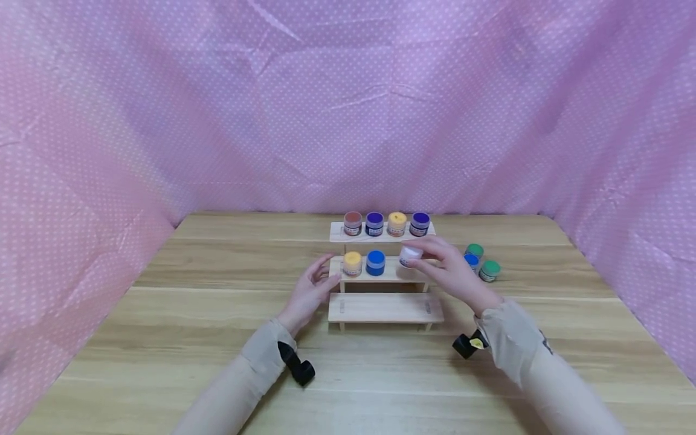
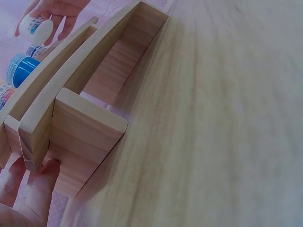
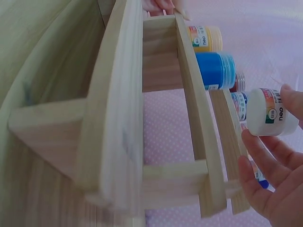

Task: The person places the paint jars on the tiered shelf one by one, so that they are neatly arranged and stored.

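My right hand (image 1: 454,275) holds a white paint jar (image 3: 266,113) between thumb and fingers. The jar is just above the right part of the middle shelf (image 1: 399,275) of a wooden stepped rack. On that shelf, a yellow paint jar (image 1: 352,264) stands at the left, with a blue paint jar (image 1: 375,263) to its right. My left hand (image 1: 309,294) grips the left end of the rack, thumb toward the front; in the left wrist view its fingertips (image 2: 43,182) touch the wood.
The top shelf (image 1: 336,232) carries a reddish-brown jar (image 1: 353,223), two purple jars (image 1: 374,224) and a yellow jar (image 1: 397,224). Two green jars (image 1: 490,270) and a blue one (image 1: 471,261) stand on the table right of the rack. The bottom shelf (image 1: 385,308) is nearest me. Pink dotted cloth (image 1: 348,121) surrounds the table.
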The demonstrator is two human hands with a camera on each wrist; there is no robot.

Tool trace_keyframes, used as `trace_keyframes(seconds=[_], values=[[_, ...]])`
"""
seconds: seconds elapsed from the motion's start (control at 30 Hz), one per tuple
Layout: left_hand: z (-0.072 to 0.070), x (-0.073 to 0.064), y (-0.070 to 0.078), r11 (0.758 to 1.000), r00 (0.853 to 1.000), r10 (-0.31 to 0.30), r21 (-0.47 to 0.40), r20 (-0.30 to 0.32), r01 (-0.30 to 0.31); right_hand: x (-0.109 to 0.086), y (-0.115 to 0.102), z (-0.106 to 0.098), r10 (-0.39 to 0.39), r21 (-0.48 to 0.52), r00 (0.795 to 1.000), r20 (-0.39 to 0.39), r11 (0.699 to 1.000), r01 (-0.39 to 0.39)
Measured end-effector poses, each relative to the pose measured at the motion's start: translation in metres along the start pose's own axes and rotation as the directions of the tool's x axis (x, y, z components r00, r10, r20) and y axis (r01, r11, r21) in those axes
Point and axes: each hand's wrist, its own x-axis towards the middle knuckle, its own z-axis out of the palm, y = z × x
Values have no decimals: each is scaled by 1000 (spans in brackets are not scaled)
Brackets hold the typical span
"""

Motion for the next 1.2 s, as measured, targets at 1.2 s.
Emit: trace_keyframes(seconds=[1.2], values=[[-1,0,0,1000,1000,1,19,3,-1,14,6,12,28,-88,995,96,996,-20]])
